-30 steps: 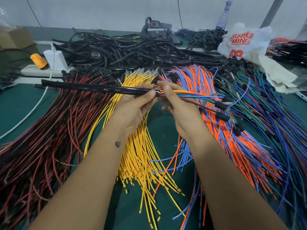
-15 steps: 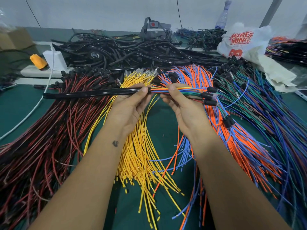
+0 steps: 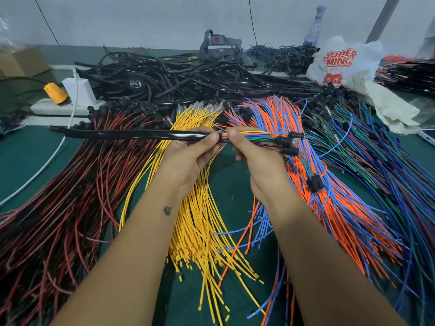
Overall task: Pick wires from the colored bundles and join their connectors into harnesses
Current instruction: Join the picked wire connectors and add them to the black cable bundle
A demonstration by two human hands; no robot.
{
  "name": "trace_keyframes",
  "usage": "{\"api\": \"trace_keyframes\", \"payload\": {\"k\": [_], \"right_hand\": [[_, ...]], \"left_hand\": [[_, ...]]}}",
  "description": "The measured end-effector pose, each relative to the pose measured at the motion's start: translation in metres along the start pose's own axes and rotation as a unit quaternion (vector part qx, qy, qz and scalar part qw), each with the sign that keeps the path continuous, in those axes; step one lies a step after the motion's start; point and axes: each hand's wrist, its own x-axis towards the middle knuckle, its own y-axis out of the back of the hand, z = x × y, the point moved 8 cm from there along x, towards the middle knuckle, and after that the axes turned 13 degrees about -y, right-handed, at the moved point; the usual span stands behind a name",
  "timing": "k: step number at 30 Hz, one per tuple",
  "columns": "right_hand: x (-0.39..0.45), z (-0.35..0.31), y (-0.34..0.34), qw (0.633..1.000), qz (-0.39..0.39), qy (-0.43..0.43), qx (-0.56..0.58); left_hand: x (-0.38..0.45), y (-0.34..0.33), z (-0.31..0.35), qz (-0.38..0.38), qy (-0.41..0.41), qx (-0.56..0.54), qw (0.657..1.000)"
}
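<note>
The left hand (image 3: 186, 156) grips a black sleeve (image 3: 131, 134). The right hand (image 3: 256, 158) pinches the colored wires (image 3: 256, 135) emerging just beside it.

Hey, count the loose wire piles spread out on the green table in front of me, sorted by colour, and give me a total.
Red and black pile: 1
Yellow pile: 1
Orange and blue pile: 1
Green, blue and purple pile: 1
Total: 4
</note>
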Motion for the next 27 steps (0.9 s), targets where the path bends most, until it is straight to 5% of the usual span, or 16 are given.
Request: {"api": "trace_keyframes", "payload": {"k": [4, 7, 17, 27], "right_hand": [[0.004, 0.01, -0.006, 0.967, -0.072, -0.12, 0.214], [0.005, 0.009, 0.0, 0.946, -0.062, -0.13, 0.29], [0.003, -0.005, 0.002, 0.986, -0.072, -0.015, 0.147], [-0.002, 0.003, -0.012, 0.969, -0.136, -0.113, 0.17]], "left_hand": [[0.003, 0.009, 0.002, 0.051, -0.018, -0.024, 0.998], [0.004, 0.014, 0.002, 0.077, -0.013, -0.032, 0.996], [0.0, 0.006, 0.0, 0.043, 0.01, -0.018, 0.999], [0.005, 0.012, 0.01, 0.067, -0.028, -0.089, 0.993]]}}
